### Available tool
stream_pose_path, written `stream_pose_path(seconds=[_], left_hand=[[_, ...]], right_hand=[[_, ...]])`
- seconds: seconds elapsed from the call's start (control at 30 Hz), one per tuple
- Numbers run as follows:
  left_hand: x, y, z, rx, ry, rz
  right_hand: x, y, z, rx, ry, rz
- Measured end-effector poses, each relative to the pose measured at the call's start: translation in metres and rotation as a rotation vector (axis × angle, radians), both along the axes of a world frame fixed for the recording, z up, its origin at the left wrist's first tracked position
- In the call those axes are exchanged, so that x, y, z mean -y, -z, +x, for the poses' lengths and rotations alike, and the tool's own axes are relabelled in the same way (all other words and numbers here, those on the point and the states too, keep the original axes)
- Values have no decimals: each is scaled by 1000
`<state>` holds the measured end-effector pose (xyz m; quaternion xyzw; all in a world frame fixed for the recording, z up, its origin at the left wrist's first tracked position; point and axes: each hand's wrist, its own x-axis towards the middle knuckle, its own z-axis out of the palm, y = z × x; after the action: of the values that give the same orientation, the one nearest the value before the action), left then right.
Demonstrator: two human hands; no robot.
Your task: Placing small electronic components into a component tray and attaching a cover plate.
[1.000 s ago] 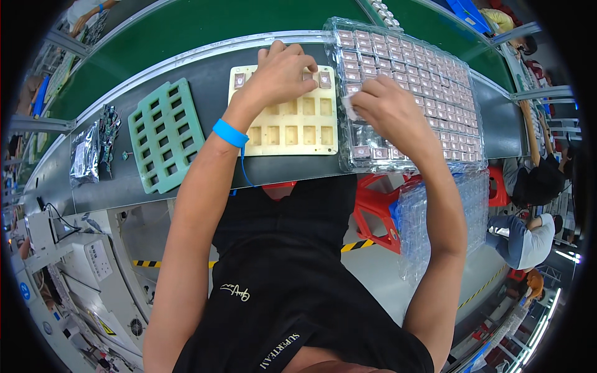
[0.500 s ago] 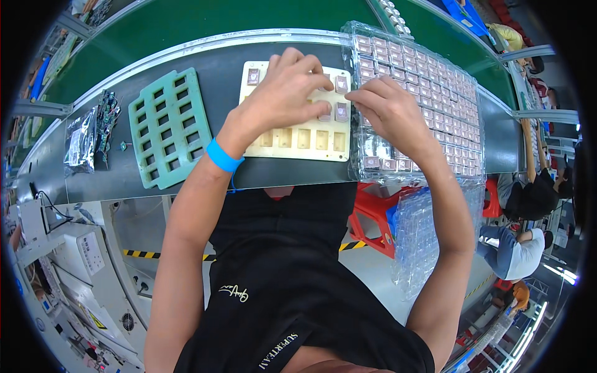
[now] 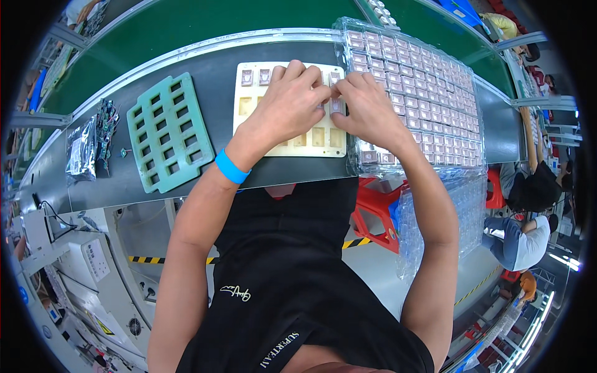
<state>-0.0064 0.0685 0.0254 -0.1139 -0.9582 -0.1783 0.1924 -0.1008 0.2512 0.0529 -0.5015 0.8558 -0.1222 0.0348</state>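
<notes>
On the bench in front of me lies a cream pocketed tray [image 3: 247,146]. Small pinkish rectangular parts [image 3: 247,78] sit in some of its pockets; others in the lower rows show bare. Bent over the tray's right half, my left hand [image 3: 291,102] has its fingers curled and closed, and the tips hide what they hold. My right hand [image 3: 370,112] meets it at the right-hand column, thumb and fingers closed in around a pinkish part there; whether it grips this part or something smaller cannot be made out. The fingertips of both hands nearly touch.
To the right, a clear plastic blister tray [image 3: 418,168] holds many rows of similar parts. At left lie a green slotted frame [image 3: 138,127], a silvery bag [image 3: 81,149] and tangled circuit boards [image 3: 107,127]. A red stool [image 3: 376,217] stands beneath the bench edge.
My right hand has moved left from the blister tray's edge onto the cream tray's right column. My left hand has shifted slightly down, uncovering another filled pocket in the top row.
</notes>
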Motion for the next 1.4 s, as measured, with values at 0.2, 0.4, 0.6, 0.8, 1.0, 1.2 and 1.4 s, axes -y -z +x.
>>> stream_pose_path(seconds=[0.2,0.4,0.6,0.8,1.0,1.2,1.4], left_hand=[[-3,11,2,-114,40,-33],[-10,15,7,-199,51,-55],[-13,14,16,-152,-45,-136],[-13,15,13,-153,-31,-47],[-13,15,13,-195,1,-155],[-10,12,17,-72,-6,-107],[7,-2,-10,-54,-143,134]], right_hand=[[-3,-5,-2,7,-34,-28],[-3,4,-12,-187,80,-272],[-26,-6,10,-192,158,-288],[-62,14,78,-102,277,-245],[-66,19,89,-127,387,-251],[-66,18,89,-91,401,-292],[-31,18,57,-193,281,-382]])
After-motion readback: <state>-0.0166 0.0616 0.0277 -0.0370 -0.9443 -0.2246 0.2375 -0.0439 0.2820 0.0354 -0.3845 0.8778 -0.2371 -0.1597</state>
